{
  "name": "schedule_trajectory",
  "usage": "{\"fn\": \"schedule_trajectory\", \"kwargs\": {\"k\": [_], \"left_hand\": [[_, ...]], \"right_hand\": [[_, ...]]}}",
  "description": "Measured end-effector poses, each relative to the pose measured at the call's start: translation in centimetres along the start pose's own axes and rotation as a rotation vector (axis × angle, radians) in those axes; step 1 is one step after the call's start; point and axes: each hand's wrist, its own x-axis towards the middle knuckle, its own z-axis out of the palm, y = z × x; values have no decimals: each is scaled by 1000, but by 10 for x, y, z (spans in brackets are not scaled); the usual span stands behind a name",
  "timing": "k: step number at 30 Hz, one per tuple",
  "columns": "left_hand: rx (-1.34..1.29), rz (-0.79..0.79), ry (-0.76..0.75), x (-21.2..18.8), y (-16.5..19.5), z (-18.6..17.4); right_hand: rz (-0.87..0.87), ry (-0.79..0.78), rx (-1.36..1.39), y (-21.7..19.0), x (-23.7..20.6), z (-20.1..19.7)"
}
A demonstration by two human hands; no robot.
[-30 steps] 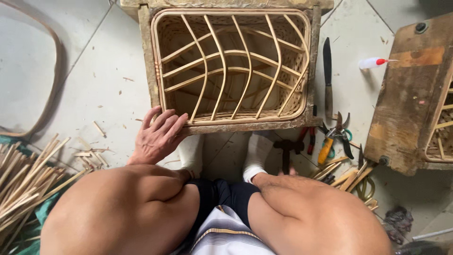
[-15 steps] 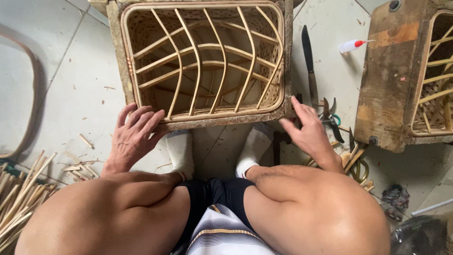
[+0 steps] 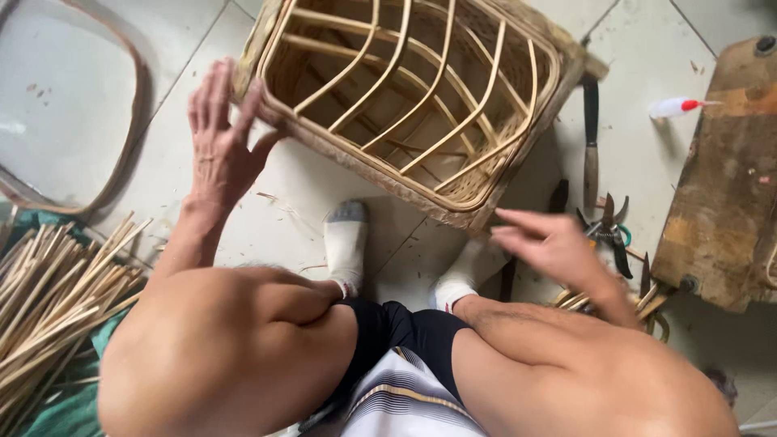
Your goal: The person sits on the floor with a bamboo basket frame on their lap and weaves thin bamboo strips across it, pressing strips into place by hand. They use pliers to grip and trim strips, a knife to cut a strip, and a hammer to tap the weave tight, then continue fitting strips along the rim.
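A square woven rattan basket frame (image 3: pixel 405 97) sits on the tiled floor in front of me, turned at an angle. My left hand (image 3: pixel 220 137) presses flat against its left corner, fingers spread. My right hand (image 3: pixel 550 243) hovers just off its lower right corner, fingers extended and holding nothing. My two feet in white socks (image 3: pixel 346 243) rest under the basket's near edge.
A bundle of rattan sticks (image 3: pixel 48 299) lies on green cloth at the left. A bent rattan hoop (image 3: pixel 121 146) lies at top left. A knife (image 3: pixel 591 137), pruning shears (image 3: pixel 611 231) and a small glue bottle (image 3: pixel 676 107) lie right of the basket, beside a wooden mould (image 3: pixel 720 178).
The basket has been rotated so its left corner swings toward me. My left hand moved up along its left side; my right hand came off the right rim.
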Motion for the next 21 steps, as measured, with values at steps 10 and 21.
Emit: {"fn": "schedule_trajectory", "kwargs": {"k": [10, 21], "left_hand": [[-1451, -1024, -327, -47, 78, 23], [-1611, -691, -264, 11, 87, 34]], "right_hand": [[24, 366, -323, 31, 171, -76], [217, 405, -236, 59, 60, -54]]}}
